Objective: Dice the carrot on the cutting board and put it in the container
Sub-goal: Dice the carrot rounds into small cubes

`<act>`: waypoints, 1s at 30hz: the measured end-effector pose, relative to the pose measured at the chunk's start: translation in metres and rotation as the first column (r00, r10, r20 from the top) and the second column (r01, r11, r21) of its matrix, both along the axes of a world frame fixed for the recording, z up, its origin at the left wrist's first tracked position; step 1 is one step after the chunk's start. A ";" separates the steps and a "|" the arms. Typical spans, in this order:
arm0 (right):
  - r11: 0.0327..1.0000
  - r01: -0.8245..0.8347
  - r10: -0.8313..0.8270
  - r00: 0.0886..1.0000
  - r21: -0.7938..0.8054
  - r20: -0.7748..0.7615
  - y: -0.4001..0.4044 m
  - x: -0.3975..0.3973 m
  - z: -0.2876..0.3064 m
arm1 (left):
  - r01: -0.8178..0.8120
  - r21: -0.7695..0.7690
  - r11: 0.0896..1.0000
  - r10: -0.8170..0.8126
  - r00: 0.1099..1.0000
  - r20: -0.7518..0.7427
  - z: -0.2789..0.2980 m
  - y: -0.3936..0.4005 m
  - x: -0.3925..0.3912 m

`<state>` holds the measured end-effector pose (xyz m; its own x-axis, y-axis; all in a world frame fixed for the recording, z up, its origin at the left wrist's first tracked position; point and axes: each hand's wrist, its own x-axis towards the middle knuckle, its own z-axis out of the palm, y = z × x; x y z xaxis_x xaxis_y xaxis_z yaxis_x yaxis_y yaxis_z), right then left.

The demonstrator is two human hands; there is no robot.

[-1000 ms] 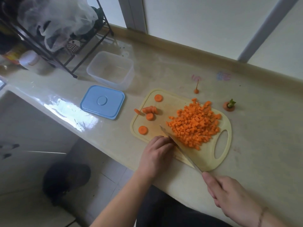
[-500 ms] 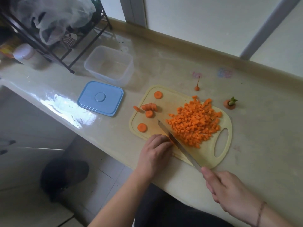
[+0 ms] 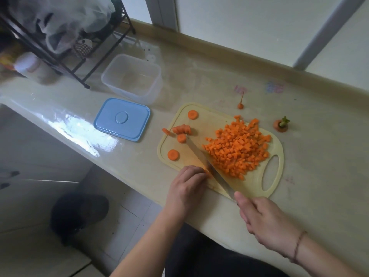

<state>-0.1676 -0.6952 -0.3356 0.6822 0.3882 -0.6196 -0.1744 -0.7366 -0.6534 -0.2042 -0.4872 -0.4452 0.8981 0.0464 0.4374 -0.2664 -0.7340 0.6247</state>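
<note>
A pale yellow cutting board (image 3: 211, 124) lies on the counter with a heap of diced carrot (image 3: 237, 148) on its right half. Several round carrot slices (image 3: 181, 131) sit on its left side. My right hand (image 3: 265, 220) grips a knife (image 3: 207, 166) whose blade runs diagonally across the board, tip near the slices. My left hand (image 3: 187, 186) rests at the board's near edge with fingers curled on carrot pieces beside the blade. The clear container (image 3: 132, 76) stands open and empty at the back left.
The blue lid (image 3: 122, 118) lies left of the board. A carrot top (image 3: 281, 124) and a carrot tail tip (image 3: 240, 104) lie on the counter behind the board. A black wire rack (image 3: 65, 56) with a plastic bag stands at far left. The counter edge runs just under my hands.
The knife blade has slid forward and left across the board, its tip now reaching the slices. My left hand stays at the near edge of the board.
</note>
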 end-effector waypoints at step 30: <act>0.974 0.225 -0.218 0.950 0.008 -0.223 -0.012 0.004 0.016 | -0.067 0.131 0.989 0.052 0.992 0.114 0.006 0.000 0.034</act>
